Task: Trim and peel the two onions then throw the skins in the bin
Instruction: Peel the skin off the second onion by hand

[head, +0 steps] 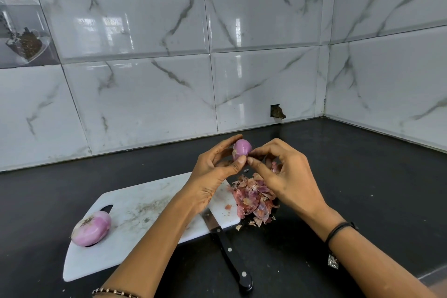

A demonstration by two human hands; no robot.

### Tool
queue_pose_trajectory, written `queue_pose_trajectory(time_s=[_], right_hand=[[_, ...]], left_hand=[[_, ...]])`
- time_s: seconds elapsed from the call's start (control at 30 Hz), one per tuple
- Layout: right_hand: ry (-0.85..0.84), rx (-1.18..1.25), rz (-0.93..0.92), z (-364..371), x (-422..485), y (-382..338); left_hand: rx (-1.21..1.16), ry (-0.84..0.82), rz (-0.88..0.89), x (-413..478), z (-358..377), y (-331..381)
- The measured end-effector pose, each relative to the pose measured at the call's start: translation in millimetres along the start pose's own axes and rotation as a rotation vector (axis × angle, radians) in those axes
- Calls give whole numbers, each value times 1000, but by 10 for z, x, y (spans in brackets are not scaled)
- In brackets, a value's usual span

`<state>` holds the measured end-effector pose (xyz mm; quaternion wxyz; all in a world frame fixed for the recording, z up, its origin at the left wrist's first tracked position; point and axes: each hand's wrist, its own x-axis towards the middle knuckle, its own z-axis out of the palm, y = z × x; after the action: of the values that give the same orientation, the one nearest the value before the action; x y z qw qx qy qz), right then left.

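My left hand (219, 167) grips a small purple onion (241, 148) above the counter, thumb and fingers curled round it. My right hand (283, 172) pinches at the onion's right side with thumb and forefinger, on a bit of skin. A second, larger peeled onion (91, 228) lies on the left end of the white cutting board (145, 210). A heap of pink and brown onion skins (255, 198) sits at the board's right edge, partly on the black counter.
A black-handled knife (227, 247) lies across the board's front right corner, handle toward me. The black counter (350, 164) meets marble-tiled walls at the back and right. No bin is in view.
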<state>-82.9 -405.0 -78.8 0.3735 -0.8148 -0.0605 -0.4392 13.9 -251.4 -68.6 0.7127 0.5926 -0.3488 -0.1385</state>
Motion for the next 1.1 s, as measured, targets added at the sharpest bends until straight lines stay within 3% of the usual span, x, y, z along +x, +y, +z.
queue_pose_trajectory(time_s=[0.27,0.53,0.8,1.1], right_hand=[[-109,-187,17,11,-26,16],[-149,-193,-26,-3,-39,-1],[-86,-234,-55,19,-52,-15],[-103,-229,-70,38,-72,-44]], left_hand=[[57,33,-64,-10,41,-13],[45,77,-137,-12,95,5],[-59,109,-192,3,200,42],[-313,275,-253,59,25,106]])
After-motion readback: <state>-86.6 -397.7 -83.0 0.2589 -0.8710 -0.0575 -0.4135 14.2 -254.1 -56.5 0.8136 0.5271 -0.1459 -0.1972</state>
